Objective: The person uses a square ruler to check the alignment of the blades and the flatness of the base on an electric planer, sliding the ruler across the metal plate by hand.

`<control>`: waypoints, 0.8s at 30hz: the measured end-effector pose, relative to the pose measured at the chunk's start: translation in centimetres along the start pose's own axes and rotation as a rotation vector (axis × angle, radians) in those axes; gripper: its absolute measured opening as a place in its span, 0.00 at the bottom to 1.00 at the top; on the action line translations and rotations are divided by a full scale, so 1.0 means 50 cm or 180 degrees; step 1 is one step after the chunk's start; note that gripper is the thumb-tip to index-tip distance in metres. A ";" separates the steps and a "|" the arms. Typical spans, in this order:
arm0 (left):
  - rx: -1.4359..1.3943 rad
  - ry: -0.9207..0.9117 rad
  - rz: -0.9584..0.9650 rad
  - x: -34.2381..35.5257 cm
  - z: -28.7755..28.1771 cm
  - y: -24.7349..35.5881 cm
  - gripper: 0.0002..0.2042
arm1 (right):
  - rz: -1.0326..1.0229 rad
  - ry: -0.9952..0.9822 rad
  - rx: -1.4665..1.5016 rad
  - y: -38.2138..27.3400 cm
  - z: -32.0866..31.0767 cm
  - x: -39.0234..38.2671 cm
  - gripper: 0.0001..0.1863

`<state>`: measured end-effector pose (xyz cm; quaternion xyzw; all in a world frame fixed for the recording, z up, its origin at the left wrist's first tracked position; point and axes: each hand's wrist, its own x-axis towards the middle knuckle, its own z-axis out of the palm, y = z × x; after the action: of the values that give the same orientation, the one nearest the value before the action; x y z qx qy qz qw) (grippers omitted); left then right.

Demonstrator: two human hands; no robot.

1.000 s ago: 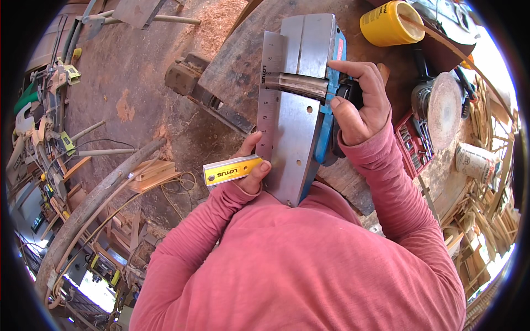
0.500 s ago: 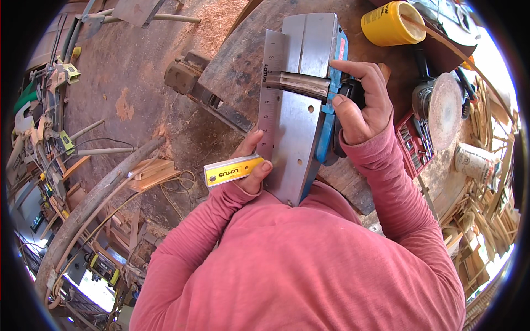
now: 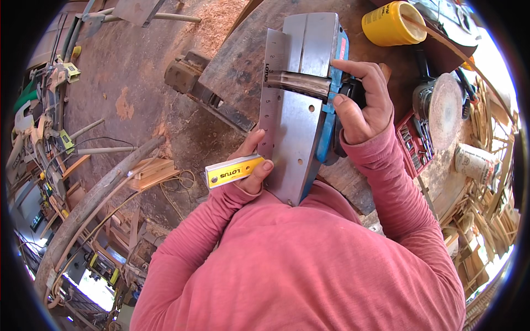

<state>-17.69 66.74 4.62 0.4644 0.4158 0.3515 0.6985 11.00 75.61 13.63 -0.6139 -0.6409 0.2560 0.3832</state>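
An electric hand planer (image 3: 295, 135) with a blue body lies sole up on the workbench, its near end close to my body. Across the gap between its two metal sole plates runs the cutter drum (image 3: 306, 84). My left hand (image 3: 255, 160) grips a try square by its yellow handle (image 3: 234, 171), thumb on top. The square's steel blade (image 3: 269, 94) stands along the left edge of the sole, across the drum's end. At the planer's right side, my right hand (image 3: 361, 102) has thumb and forefinger on the blue body near the drum; its other fingers are curled.
A yellow tub (image 3: 389, 25) stands at the far right. Nearby are an angle grinder with a round disc (image 3: 445, 103) and a red tool case (image 3: 411, 146). A metal vise (image 3: 193, 83) sits left of the planer. Wood scraps (image 3: 152, 174) and a wooden pole (image 3: 99, 193) are at left.
The try square has shifted very slightly in my left hand, its handle tilting a little. My right hand and the planer stay nearly where they were.
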 end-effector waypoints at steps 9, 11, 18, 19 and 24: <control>0.0436 -0.0131 0.0001 -0.007 -0.015 -0.012 0.38 | 0.0027 0.0026 0.0025 -0.001 0.000 -0.002 0.25; 0.0380 -0.0099 0.0035 -0.006 -0.012 -0.009 0.38 | 0.0044 0.0012 0.0021 -0.002 -0.001 -0.002 0.25; 0.0330 0.0021 0.0181 -0.002 -0.004 -0.005 0.37 | -0.0037 0.0020 0.0002 -0.003 -0.001 -0.001 0.24; 0.0331 0.0022 0.0185 -0.003 -0.005 -0.004 0.37 | -0.0046 0.0015 0.0001 -0.005 -0.003 0.000 0.24; 0.0233 0.0110 0.0258 0.002 0.005 -0.002 0.38 | 0.0000 -0.0032 -0.0022 -0.003 -0.004 0.000 0.24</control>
<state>-17.43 66.72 4.56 0.4999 0.4213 0.3720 0.6590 11.08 75.55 13.84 -0.6139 -0.6438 0.2568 0.3778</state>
